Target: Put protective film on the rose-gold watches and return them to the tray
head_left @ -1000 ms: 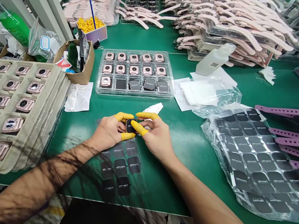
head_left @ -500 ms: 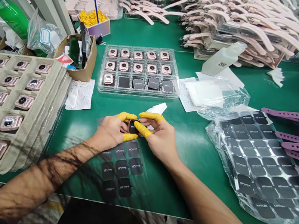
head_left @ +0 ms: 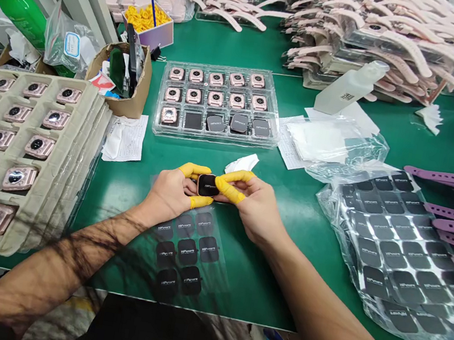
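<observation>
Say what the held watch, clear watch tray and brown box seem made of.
Held watch: metal or coated plastic, perhaps; its pale rim shines.
Clear watch tray: probably plastic, glossy; transparent walls catch light.
Brown box: apparently cardboard, matte, with tan sides.

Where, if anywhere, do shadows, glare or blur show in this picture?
Head view: hair-like dark streaks cross the left forearm, shadow or not, I can't tell; head view: white glare on the bagged black squares; head view: the pink strap pile looks soft toward its right end.
</observation>
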The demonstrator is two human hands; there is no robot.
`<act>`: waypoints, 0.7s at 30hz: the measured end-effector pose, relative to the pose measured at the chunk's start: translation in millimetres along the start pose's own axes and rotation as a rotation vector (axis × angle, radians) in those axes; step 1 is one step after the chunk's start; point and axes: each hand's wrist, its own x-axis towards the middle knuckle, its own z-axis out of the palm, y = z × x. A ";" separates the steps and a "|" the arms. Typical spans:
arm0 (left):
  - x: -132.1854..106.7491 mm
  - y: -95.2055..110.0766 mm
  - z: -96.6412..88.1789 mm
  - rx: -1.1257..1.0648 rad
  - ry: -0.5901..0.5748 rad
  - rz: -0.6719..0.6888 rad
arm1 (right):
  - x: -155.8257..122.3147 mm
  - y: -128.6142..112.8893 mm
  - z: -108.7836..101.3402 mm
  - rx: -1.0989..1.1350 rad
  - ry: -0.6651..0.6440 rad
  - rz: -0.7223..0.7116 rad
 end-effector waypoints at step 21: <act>-0.8 2.1 2.0 0.097 -0.013 0.013 | -1.8 2.5 6.7 -0.094 0.080 0.017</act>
